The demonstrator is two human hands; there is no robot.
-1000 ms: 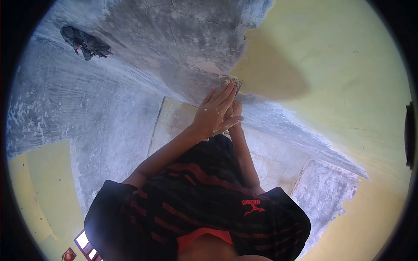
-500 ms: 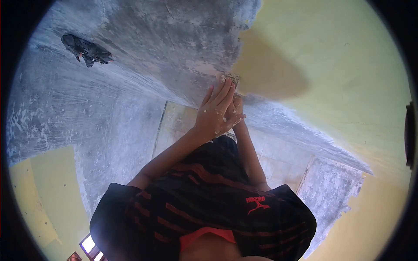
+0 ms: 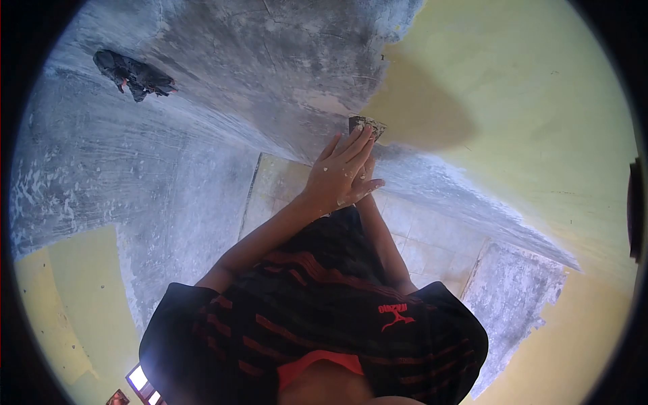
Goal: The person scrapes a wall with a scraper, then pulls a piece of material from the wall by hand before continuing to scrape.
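Observation:
A flat scraper blade (image 3: 368, 125), speckled with pale paint flakes, meets the wall where bare grey plaster borders yellow paint. My left hand (image 3: 337, 175) lies on it with stretched fingers, their tips pressing on the blade. Pale crumbs stick to the back of that hand and its thumb. Underneath, my right hand (image 3: 364, 173) is closed at the scraper's near end; most of its fingers and the handle are hidden behind my left hand.
Yellow paint (image 3: 520, 128) covers the wall on the right, beside scraped grey plaster (image 3: 283, 61). A dark crumpled bag or cloth (image 3: 133, 74) is at the upper left. Pale floor tiles (image 3: 432, 246) show below, and a framed window (image 3: 140, 383) stands at the lower left.
Both hands have drawn slightly down and back toward my body. The scraper blade has shifted a little right, and more of its face shows beyond my fingertips.

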